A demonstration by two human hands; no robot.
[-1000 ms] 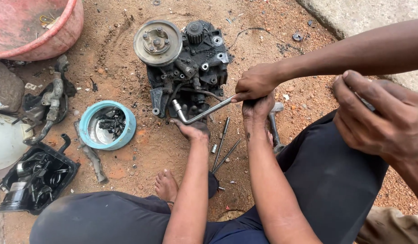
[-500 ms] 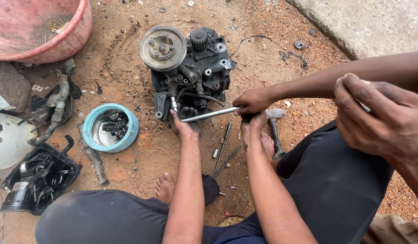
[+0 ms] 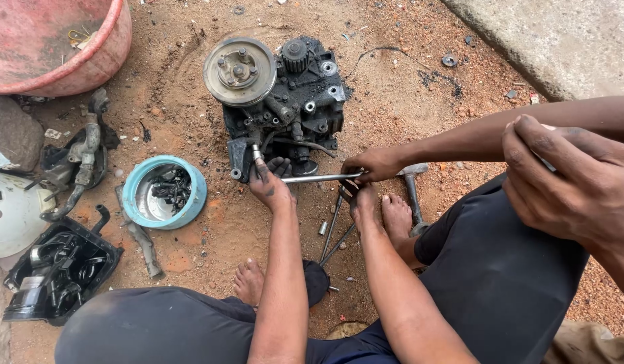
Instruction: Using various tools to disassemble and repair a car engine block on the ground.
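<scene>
while the engine block point(image 3: 278, 101) sits on the dirt ground point(image 3: 406, 101), the left hand point(image 3: 270, 183) presses at its near lower edge, fingers closed around the socket end of an l-shaped wrench point(image 3: 318, 178) seated there. just right of the block, the right hand point(image 3: 361, 202) sits under the wrench's long handle, curled loosely; i cannot tell whether it grips. another person's hand point(image 3: 372, 164) clamps that handle from above. left of the block lies a blue bowl point(image 3: 163, 192) of bolts. likely risk: the socket slipping off the fastener under force, knuckles hitting the block.
</scene>
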